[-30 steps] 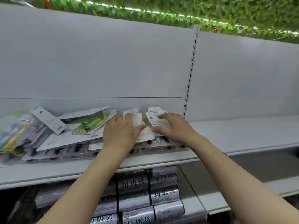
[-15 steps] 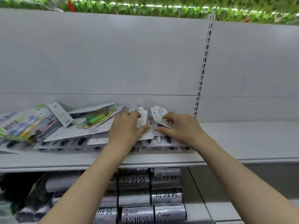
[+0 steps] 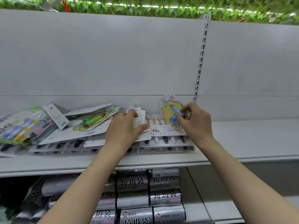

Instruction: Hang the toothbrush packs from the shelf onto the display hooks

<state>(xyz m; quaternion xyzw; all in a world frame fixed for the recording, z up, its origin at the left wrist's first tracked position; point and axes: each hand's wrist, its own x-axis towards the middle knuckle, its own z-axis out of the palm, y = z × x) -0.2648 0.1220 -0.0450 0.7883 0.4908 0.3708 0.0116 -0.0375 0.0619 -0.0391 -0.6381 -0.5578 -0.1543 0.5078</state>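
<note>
A heap of toothbrush packs [image 3: 90, 135] lies on the grey shelf [image 3: 242, 143], left of centre. My right hand [image 3: 195, 122] holds a small yellow pack with a blue toothbrush [image 3: 171, 113], tilted up above the heap. My left hand [image 3: 124, 128] rests on a white card pack [image 3: 140, 118] on top of the pile, thumb pressing its lower edge. Beneath lies a wide multi-brush pack with black and white handles [image 3: 166, 136]. No display hooks show on the bare grey back panel.
A slotted upright [image 3: 200, 59] divides the back panels. A green and purple pack [image 3: 19, 126] lies at the far left. Rolls of bin bags [image 3: 145, 198] fill the shelf below. Green leaf trim [image 3: 145, 5] runs along the top.
My right hand has lifted and turned its pack, so the yellow front with the blue brush now shows. The left hand stays on the pile. The view shifted left and nearer.
</note>
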